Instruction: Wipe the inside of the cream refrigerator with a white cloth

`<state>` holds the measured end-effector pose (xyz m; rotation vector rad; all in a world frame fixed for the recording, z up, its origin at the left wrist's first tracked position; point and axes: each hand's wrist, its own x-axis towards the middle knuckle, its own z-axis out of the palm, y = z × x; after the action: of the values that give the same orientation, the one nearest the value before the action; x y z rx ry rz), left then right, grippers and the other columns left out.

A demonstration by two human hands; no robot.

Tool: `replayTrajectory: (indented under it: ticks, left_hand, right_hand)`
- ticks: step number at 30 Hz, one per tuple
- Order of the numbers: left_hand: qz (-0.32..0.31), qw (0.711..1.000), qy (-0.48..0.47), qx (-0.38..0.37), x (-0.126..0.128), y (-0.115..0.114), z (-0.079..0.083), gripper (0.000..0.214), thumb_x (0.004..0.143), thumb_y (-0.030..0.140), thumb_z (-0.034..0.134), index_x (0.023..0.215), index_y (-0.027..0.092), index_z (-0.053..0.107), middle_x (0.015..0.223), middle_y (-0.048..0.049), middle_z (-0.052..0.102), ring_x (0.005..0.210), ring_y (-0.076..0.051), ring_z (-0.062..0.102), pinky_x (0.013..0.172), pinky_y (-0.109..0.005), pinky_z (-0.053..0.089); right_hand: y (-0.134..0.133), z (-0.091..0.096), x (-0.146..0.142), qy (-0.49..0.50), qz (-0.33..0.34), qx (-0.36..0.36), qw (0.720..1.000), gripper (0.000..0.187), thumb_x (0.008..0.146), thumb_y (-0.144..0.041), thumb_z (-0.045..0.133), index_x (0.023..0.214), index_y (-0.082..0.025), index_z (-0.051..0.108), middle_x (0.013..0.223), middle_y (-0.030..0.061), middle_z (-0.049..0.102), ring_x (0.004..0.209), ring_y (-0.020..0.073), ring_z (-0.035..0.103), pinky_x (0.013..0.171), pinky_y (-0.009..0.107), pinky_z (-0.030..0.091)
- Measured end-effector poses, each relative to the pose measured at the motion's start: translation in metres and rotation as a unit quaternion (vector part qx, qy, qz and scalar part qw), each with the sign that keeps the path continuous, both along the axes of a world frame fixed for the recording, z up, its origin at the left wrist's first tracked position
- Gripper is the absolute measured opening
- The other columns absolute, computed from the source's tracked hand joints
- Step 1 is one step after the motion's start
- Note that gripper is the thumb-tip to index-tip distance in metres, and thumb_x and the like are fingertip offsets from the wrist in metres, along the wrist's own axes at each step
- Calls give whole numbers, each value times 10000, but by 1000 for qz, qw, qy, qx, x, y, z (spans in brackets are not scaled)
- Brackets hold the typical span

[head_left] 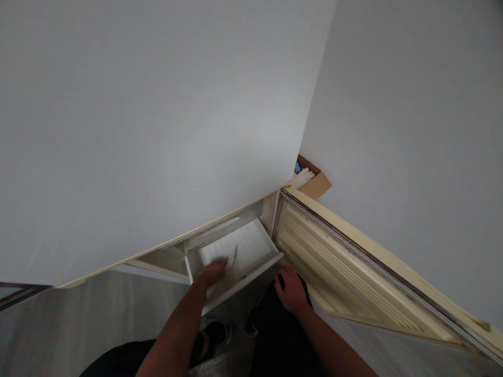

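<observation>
- On the left is the grey floor [94, 309], which runs up to the low compartment [269, 210].
- Next, the left hand [214, 269] is inside the drawer [243, 283], over its white ribbed bottom [251, 240], near a thin strip [236, 255]. This part is dark and a little blurred, so I cannot tell if the fingers are wide, narrow, or holding this strip.
- The drawer is pulled out from the compartment, above the shoes [220, 331]. If the forearm presses on its left wall, it could tilt or jam, I think.
- The right hand [291, 289] rests on the knee, its fingers loosely bent, holding nothing that I see. If the knee moves forward, it could push the drawer front.
- Farther right, a cardboard box [319, 186] carries a white glove [302, 179].
- Last stands the open door [341, 283] with ribbed lining. If it swings inward, it could hit the drawer corner or the right hand.
- Counted: two hands, one drawer, one strip, two shoes, one box, at least one glove, one open door.
</observation>
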<state>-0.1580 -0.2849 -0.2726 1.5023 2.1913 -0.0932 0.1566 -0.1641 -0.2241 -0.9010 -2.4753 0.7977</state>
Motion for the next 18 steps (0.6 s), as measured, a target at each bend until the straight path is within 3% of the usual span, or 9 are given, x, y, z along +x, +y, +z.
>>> replayTrajectory:
  ticks: [4,9,13,18]
  left_hand:
    - [18,999,5,-35,-5,-19,-24,514,846,215,515,1357,164,520,1432,-149,535,1330,-264,493,1080,-394,403]
    - [23,997,-15,-75,-1,-19,-36,457,856,255,612,1299,156,562,1282,-130,637,1147,-249,620,984,-428,484]
    - [27,997,-11,-70,-12,-16,-29,470,892,318,607,1333,175,531,1308,-111,615,1149,-239,606,990,-461,480]
    - [48,998,49,-10,-25,0,-13,502,935,111,306,1421,102,431,1461,-229,464,1337,-337,447,1050,-549,382]
  right_hand:
    - [0,0,1,7,7,-4,1000,109,915,-209,471,919,-185,577,974,76,597,966,204,548,904,351,451]
    - [1,-1,1,3,11,-17,1000,121,913,-194,464,942,-183,581,975,75,597,955,202,543,904,353,444]
    - [1,-3,1,6,12,-11,1000,126,906,-188,465,942,-183,585,989,77,602,969,208,545,914,358,441]
    - [0,-2,1,9,10,-7,1000,123,906,-192,465,931,-185,585,974,78,608,954,206,552,901,353,449]
